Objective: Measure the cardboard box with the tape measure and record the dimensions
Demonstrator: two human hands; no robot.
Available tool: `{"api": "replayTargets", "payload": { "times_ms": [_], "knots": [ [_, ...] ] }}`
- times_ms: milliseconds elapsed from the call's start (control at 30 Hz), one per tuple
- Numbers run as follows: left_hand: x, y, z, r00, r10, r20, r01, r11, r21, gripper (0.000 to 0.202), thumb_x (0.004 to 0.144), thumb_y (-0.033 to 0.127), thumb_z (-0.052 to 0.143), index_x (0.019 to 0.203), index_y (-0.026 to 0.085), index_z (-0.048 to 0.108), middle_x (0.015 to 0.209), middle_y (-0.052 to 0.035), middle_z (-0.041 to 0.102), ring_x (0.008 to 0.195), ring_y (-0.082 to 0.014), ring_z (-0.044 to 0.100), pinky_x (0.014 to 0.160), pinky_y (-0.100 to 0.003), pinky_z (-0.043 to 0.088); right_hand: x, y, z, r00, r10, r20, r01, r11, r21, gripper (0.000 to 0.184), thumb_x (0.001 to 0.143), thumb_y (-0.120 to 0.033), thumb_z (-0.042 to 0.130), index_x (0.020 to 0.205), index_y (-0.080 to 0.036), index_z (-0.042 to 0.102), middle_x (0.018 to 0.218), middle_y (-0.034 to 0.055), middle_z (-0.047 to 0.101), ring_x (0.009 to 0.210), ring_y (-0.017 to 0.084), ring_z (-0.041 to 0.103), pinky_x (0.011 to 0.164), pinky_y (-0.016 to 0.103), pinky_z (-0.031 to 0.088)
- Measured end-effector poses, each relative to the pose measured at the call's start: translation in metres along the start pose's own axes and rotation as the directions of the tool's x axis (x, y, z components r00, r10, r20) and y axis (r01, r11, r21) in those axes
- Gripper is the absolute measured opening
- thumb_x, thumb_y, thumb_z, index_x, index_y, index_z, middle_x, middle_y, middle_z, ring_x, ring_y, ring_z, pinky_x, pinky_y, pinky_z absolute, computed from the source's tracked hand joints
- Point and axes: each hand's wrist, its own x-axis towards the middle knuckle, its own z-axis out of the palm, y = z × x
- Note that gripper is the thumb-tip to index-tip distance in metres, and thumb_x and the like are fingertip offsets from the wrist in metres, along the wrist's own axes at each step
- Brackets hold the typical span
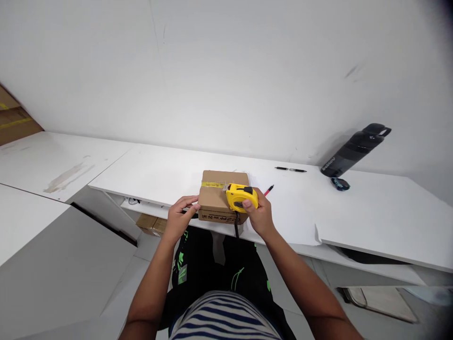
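Observation:
A small brown cardboard box [214, 200] sits near the front edge of the white table, with dark printing on its front side. My left hand [181, 218] is at its left side, thumb and fingers against the edge. In my right hand [261, 215] is a yellow tape measure [242, 197], held over the right part of the box top. A black wrist strap [237, 225] hangs down from it. A yellow strip [212, 184] runs across the box top to the tape measure's mouth; whether it is parcel tape or the blade I cannot tell.
Right of the box lie a red pen [269, 190] with a dark tip and a black pen [290, 169]. Further right a black bottle [354, 150] stands beside a small dark round item [340, 184]. Large cartons [17, 120] are at far left; a smaller carton [146, 222] is under the tabletop.

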Motion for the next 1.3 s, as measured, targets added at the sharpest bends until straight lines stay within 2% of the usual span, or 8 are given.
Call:
{"api": "replayTargets", "payload": {
  "times_ms": [267, 467, 633, 733, 833, 933, 1200, 1300],
  "knots": [
    [-0.001, 0.005, 0.003, 0.988, -0.086, -0.127, 0.097, 0.992, 0.077, 0.022, 0.079, 0.042, 0.070, 0.080, 0.020, 0.074, 0.078, -0.0011, 0.071, 0.062, -0.0115, 0.054, 0.066, -0.026, 0.049, 0.001, -0.003, 0.001, 1.000, -0.018, -0.001, 0.018, 1.000, -0.009, 0.052, 0.079, -0.067, 0.062, 0.101, -0.020, 0.065, 0.087, 0.0043, 0.073, 0.075, 0.020, 0.066, 0.067, 0.035, 0.057],
    [0.003, -0.005, -0.003, 0.980, -0.169, -0.106, 0.164, 0.985, -0.058, 0.026, 0.082, 0.044, 0.067, 0.086, 0.018, 0.068, 0.084, -0.0018, 0.069, 0.065, -0.0110, 0.055, 0.065, -0.025, 0.048, -0.001, 0.005, 0.000, 1.000, -0.022, 0.003, 0.022, 1.000, -0.013, 0.052, 0.080, -0.066, 0.062, 0.103, -0.019, 0.064, 0.085, 0.0037, 0.073, 0.073, 0.019, 0.065, 0.065, 0.034, 0.057],
    [0.005, 0.027, -0.005, 0.998, -0.009, -0.068, 0.015, 0.996, 0.087, 0.028, 0.091, 0.044, 0.055, 0.101, 0.020, 0.066, 0.097, -0.0058, 0.070, 0.086, -0.0170, 0.063, 0.081, -0.031, 0.051, 0.009, -0.008, -0.011, 0.990, -0.051, 0.132, 0.063, 0.994, -0.085, 0.048, 0.083, -0.063, 0.061, 0.104, -0.020, 0.065, 0.091, 0.0050, 0.074, 0.078, 0.021, 0.069, 0.067, 0.034, 0.058],
    [0.003, 0.061, -0.003, 0.988, 0.100, 0.115, -0.123, 0.968, 0.218, 0.031, 0.096, 0.044, 0.047, 0.105, 0.021, 0.065, 0.096, -0.0066, 0.070, 0.090, -0.0190, 0.063, 0.083, -0.032, 0.049, 0.014, -0.025, -0.016, 0.937, -0.221, 0.270, 0.277, 0.942, -0.190, 0.049, 0.078, -0.064, 0.068, 0.105, -0.024, 0.067, 0.097, 0.0063, 0.075, 0.085, 0.025, 0.072, 0.075, 0.039, 0.059],
    [0.003, 0.089, 0.001, 0.937, 0.089, 0.336, -0.160, 0.969, 0.190, 0.036, 0.095, 0.050, 0.045, 0.085, 0.020, 0.062, 0.078, -0.0031, 0.064, 0.073, -0.0161, 0.058, 0.067, -0.028, 0.046, 0.013, -0.041, -0.016, 0.811, -0.466, 0.354, 0.554, 0.806, -0.206, 0.057, 0.071, -0.065, 0.074, 0.112, -0.027, 0.065, 0.106, 0.0086, 0.076, 0.096, 0.028, 0.073, 0.083, 0.044, 0.058],
    [0.008, 0.100, 0.004, 0.915, 0.081, 0.396, -0.133, 0.986, 0.105, 0.037, 0.087, 0.052, 0.059, 0.071, 0.021, 0.049, 0.066, 0.0023, 0.052, 0.061, -0.0122, 0.047, 0.058, -0.025, 0.039, 0.009, -0.050, -0.017, 0.709, -0.602, 0.367, 0.691, 0.697, -0.193, 0.060, 0.073, -0.054, 0.078, 0.124, -0.028, 0.059, 0.118, 0.0110, 0.073, 0.102, 0.027, 0.072, 0.082, 0.042, 0.059],
    [0.022, 0.108, -0.006, 0.798, -0.082, 0.597, 0.004, 0.991, 0.130, 0.030, 0.079, 0.043, 0.071, 0.081, 0.022, 0.049, 0.066, 0.0059, 0.048, 0.061, -0.0110, 0.045, 0.059, -0.023, 0.039, -0.002, -0.052, -0.032, 0.635, -0.544, 0.548, 0.731, 0.654, -0.198, 0.054, 0.089, -0.035, 0.068, 0.137, -0.026, 0.045, 0.134, 0.0146, 0.063, 0.127, 0.027, 0.058, 0.093, 0.044, 0.058],
    [0.027, 0.113, -0.013, 0.840, -0.097, 0.533, 0.019, 0.988, 0.151, 0.033, 0.079, 0.042, 0.070, 0.071, 0.021, 0.046, 0.064, 0.0054, 0.045, 0.059, -0.0105, 0.043, 0.056, -0.023, 0.036, -0.006, -0.055, -0.040, 0.650, -0.514, 0.560, 0.720, 0.652, -0.238, 0.049, 0.091, -0.031, 0.064, 0.135, -0.027, 0.044, 0.132, 0.0140, 0.063, 0.124, 0.024, 0.061, 0.089, 0.041, 0.060]
  ]
}}
